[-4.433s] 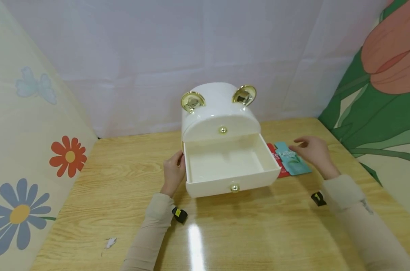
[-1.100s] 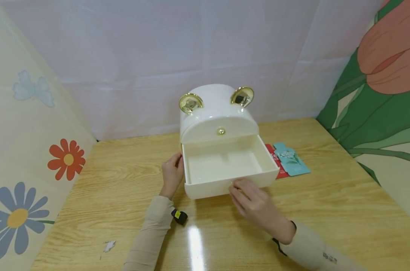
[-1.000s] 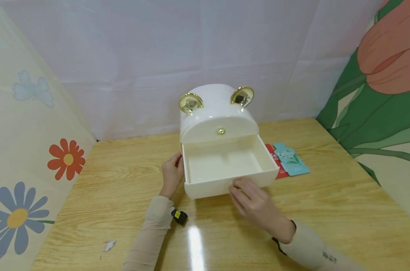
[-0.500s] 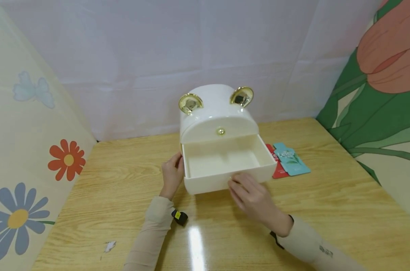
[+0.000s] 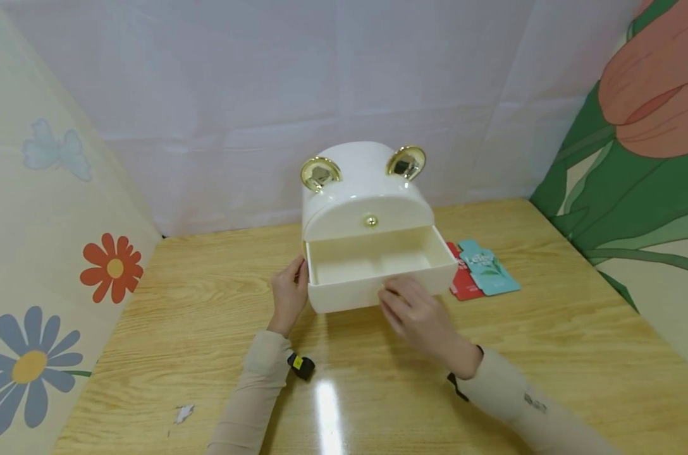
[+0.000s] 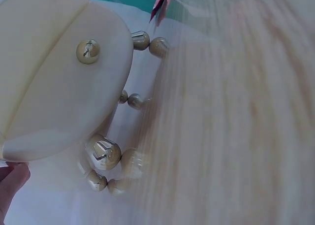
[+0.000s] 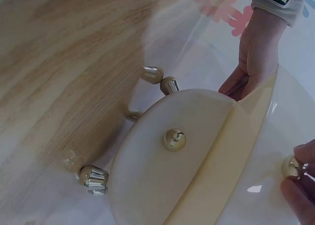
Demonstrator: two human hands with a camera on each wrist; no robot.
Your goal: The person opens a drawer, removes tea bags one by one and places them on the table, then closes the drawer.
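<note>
A white storage box [image 5: 367, 167] with two gold ears stands on the table, its lower drawer [image 5: 344, 297] part-way out. Inside, the visible part of that drawer holds nothing. My right hand [image 5: 420, 319] is at the drawer's front; in the right wrist view its fingers pinch the round gold knob [image 7: 290, 167]. My left hand [image 5: 289, 294] touches the box's left side, fingertips partly hidden by it. The upper drawer, with its own gold knob [image 5: 370, 220], is pushed in. To the right lie a teal sachet [image 5: 490, 272] and a red sachet [image 5: 465, 284], partly overlapping.
The wooden table [image 5: 219, 303] backs onto a white cloth [image 5: 236, 114]. Flower-painted panels [image 5: 48, 208] stand at both sides. A small pale torn patch [image 5: 184, 413] marks the table's front left.
Earlier my right hand was beside the sachets; it came to the knob, and the drawer has since slid part-way inward. More of the red sachet shows. The left hand stays at the side.
</note>
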